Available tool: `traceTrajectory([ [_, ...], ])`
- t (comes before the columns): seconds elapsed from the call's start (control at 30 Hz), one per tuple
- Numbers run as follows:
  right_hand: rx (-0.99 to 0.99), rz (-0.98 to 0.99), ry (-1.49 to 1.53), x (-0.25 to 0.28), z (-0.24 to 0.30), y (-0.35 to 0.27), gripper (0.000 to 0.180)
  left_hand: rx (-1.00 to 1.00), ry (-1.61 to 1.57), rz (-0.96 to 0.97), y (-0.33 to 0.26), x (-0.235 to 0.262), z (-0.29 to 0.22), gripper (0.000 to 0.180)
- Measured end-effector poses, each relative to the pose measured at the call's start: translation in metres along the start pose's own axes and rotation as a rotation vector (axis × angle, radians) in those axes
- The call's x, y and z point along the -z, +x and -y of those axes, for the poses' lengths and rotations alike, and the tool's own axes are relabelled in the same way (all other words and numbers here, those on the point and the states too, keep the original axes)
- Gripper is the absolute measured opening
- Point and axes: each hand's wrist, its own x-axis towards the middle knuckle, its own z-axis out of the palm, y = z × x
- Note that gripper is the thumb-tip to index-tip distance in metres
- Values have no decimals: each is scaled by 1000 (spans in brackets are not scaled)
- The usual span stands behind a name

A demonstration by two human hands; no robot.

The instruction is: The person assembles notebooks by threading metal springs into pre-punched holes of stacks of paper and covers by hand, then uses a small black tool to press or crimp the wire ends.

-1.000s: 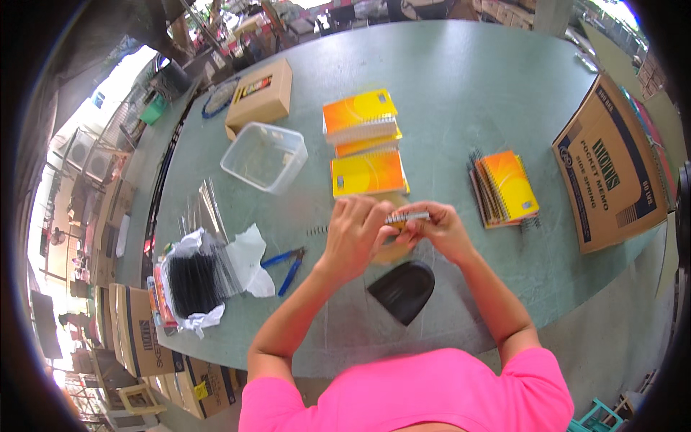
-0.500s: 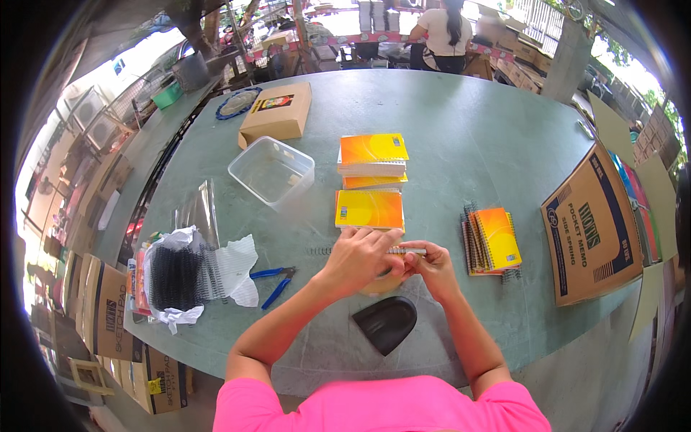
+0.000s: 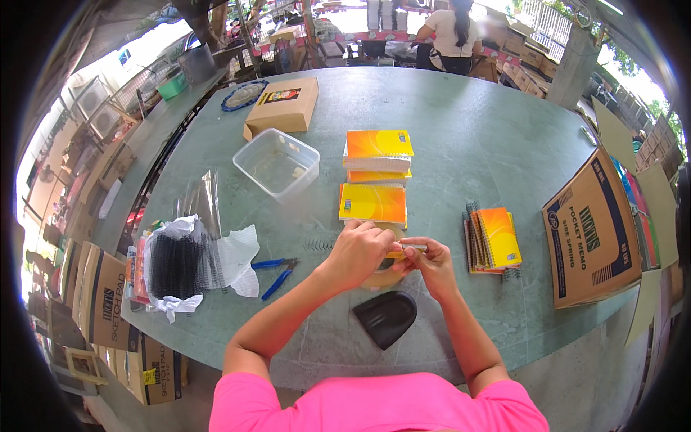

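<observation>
Both hands meet over the near middle of the table. My right hand point(image 3: 430, 268) is closed on a small notebook point(image 3: 413, 246), its pale edge showing between thumb and fingers. Fingers bent in a pinch, my left hand point(image 3: 360, 253) is at the notebook's left end. From behind that hand a dark spiral binding coil point(image 3: 317, 245) sticks out leftward; the fingers hide where coil and notebook meet. Beneath the hands lies a roll of tape point(image 3: 380, 282), partly covered. A black, round-ended object point(image 3: 387, 320) lies nearer me. Just beyond the hands are stacked yellow-orange notebooks point(image 3: 373, 203).
Blue-handled pliers point(image 3: 276, 276) and black coils point(image 3: 175, 266) on white paper lie left. Farther back are a clear plastic tub point(image 3: 277, 164) and a cardboard box point(image 3: 286, 104). Spiral-bound notebooks point(image 3: 497, 239) and a large open carton point(image 3: 594, 230) stand right. A person point(image 3: 452, 36) sits beyond the table.
The view has shifted slightly. My hands stay together at the notebook, whose pale edge now shows less than before. The left fingers have drawn a little closer together.
</observation>
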Motion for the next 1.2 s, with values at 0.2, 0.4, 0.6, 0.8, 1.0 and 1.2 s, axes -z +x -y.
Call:
traceTrajectory([
  [0.2,40,-60,-58,-6,-3,1,21,10,111,-167,7,-6,-16,17],
  [0.4,-16,-25,-57,0,-6,2,17,68,371,233,4,15,-11,29],
  [0.6,-23,-43,-63,-7,-6,-1,16,-24,302,-12,2,12,-11,27],
  [0.8,53,-3,-70,0,-13,0,24,33,261,87,10,18,-23,27],
  [1.0,87,-5,-87,-7,-3,-2,29,30,356,118,-2,13,-11,27],
  [1.2,30,22,-105,1,-8,-1,31,41,240,-42,-1,8,-14,28],
])
